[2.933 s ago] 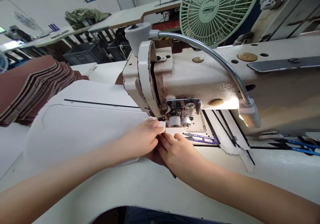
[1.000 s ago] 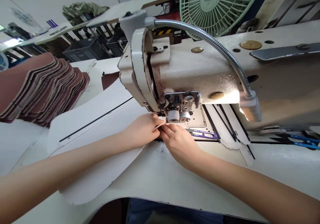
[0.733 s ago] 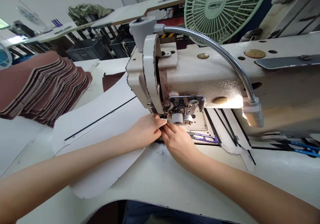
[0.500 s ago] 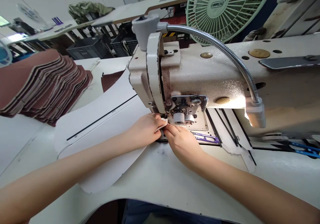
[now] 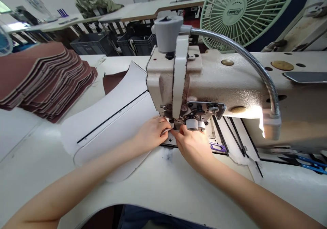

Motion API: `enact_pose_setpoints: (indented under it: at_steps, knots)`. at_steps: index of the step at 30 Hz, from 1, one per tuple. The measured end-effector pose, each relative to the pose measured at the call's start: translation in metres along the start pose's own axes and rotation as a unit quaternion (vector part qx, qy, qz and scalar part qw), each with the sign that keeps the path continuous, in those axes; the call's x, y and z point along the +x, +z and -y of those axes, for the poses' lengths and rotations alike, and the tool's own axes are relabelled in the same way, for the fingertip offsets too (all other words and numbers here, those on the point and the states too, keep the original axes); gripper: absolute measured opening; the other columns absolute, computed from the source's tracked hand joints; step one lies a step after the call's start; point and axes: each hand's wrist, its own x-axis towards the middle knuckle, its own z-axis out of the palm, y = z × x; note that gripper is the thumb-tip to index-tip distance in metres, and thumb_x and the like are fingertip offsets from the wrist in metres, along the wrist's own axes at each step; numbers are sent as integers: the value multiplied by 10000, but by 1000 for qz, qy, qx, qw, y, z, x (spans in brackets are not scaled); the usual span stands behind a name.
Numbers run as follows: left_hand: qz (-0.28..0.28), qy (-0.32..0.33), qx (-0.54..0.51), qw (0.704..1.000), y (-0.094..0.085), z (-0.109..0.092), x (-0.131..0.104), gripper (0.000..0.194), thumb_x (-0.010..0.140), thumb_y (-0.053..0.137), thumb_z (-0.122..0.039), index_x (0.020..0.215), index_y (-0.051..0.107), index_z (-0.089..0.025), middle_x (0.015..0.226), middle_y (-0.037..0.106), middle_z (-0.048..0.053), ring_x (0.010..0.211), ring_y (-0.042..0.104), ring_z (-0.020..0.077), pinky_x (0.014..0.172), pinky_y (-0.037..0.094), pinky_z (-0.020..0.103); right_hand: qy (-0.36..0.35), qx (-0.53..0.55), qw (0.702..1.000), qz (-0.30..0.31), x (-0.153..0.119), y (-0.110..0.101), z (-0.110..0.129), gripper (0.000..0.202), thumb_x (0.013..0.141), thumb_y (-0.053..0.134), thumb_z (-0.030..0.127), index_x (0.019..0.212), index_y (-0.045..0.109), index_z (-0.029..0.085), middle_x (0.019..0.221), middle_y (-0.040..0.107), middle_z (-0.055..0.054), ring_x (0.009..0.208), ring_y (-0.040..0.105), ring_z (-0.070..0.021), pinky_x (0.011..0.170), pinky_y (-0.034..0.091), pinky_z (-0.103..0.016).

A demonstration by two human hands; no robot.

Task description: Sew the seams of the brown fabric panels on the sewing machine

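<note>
A sewing machine (image 5: 163,92) stands before me, its needle area low and partly hidden by my fingers. Left of it lies a large white panel (image 5: 122,128) with a black strip (image 5: 109,119) running along it. My left hand (image 5: 153,133) rests over the panel, with thumb and fingers pinched on a folded white edge beside the presser foot. Just right of it, my right hand (image 5: 194,143) has its fingers bent and close together at the needle plate (image 5: 170,139). What those fingers hold, if anything, is hidden. A purple thread snipper (image 5: 217,147) lies beside my right hand.
Stacked brown pieces (image 5: 48,82) lie at the left, with another brown piece (image 5: 113,81) behind the panel. Right of the needle are black strips on white pieces (image 5: 236,137) and blue-handled snips (image 5: 311,162). A flexible lamp (image 5: 271,123) and a green fan (image 5: 233,12) stand close by.
The view has shifted, so the machine appears further right. My right hand's fingers have moved further in beneath the machine head. My left hand keeps its pinch on the white edge.
</note>
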Motion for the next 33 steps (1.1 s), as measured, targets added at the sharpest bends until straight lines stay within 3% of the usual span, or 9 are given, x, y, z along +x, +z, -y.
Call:
enact_pose_setpoints:
  at_steps: [6,11,20,33]
  knots:
    - [-21,28,5,999,9,5,-3,234,818,490,-68,963,646,-166,886,609,52,966,553,210,861,478,314,-8,-25,999,-22,-3,6,0,360,916,415,151,1149,666,260,785,641,-53,488,452,-125,603,271,-313]
    - [-56,58,-8,997,17,13,-5,312,835,500,-91,1112,619,-171,1066,612,77,1030,542,216,908,481,334,-30,25,995,-95,-6,13,-2,343,888,468,165,1136,688,251,719,633,-48,630,543,-161,591,283,-299]
    - [-78,76,8,994,16,14,2,149,857,488,-91,842,628,-142,905,643,66,939,562,209,825,492,309,-47,33,986,-154,-4,19,-1,298,914,450,178,1059,709,204,722,650,-43,704,575,-191,534,240,-309]
    - [-101,99,-11,990,23,25,2,165,828,518,-82,864,664,-149,933,682,47,930,581,197,851,488,286,-110,46,978,-173,-4,23,-5,303,944,401,180,1070,676,162,721,615,-38,730,566,-182,597,324,-290]
